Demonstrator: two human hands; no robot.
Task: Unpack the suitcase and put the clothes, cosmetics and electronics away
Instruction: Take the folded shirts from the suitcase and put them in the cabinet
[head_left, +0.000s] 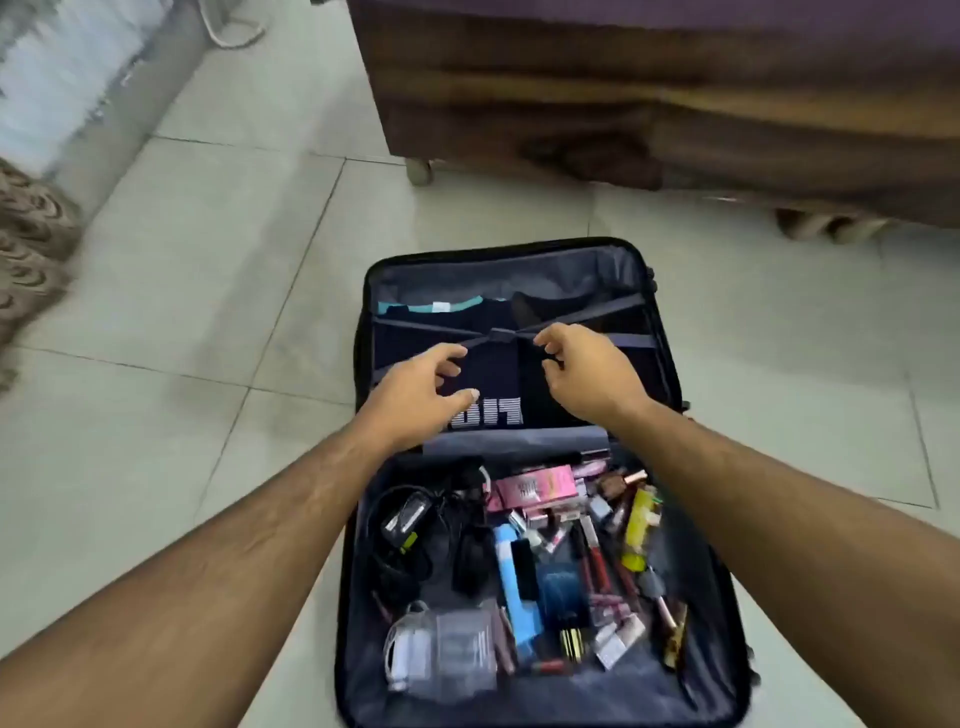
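Dark fabric suitcase, open flat on pale floor tiles; 2 halves.

Far half: folded navy clothes held down by crossed elastic straps meeting at 1 centre buckle.

Near half: cosmetics loose on the right, electronics with cables and chargers on the left.

Left hand: fingers loosely curled just beside the buckle; whether it pinches the strap cannot be told.

Right hand: fingertips pinching the strap end at the buckle.

Step in hand, judged: releasing the buckle. Best done by steadying 1 side and squeezing the clip with the other, letting the straps go slack outward instead of snapping back, then lifting the clothes as 1 stack.

Room: open tile to the left and right of the case. Wooden bed frame on a castor stands beyond the far edge; patterned rug at far left. Suitcase rim is raised, so items need lifting clear of it.
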